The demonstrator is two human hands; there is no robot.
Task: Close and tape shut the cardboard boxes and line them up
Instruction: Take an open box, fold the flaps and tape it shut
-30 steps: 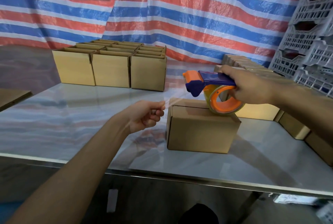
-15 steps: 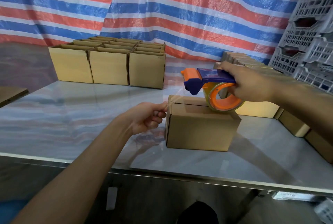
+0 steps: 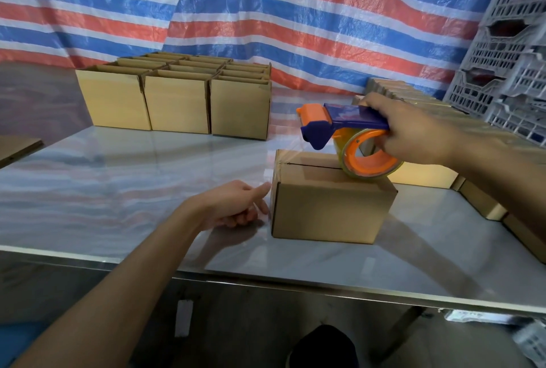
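Now left hand (image 3: 233, 205) hovers beside box (image 3: 331, 208) edge; right hand (image 3: 413, 134) grips dispenser (image 3: 339, 122).

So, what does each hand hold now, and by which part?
The right hand grips the tape dispenser by its blue handle. The left hand holds nothing; one finger reaches the cardboard box.

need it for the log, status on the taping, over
Right hand grips tape dispenser, roll on closed cardboard box. Left hand, fingers loose, at box's left end. Path along seam clear.
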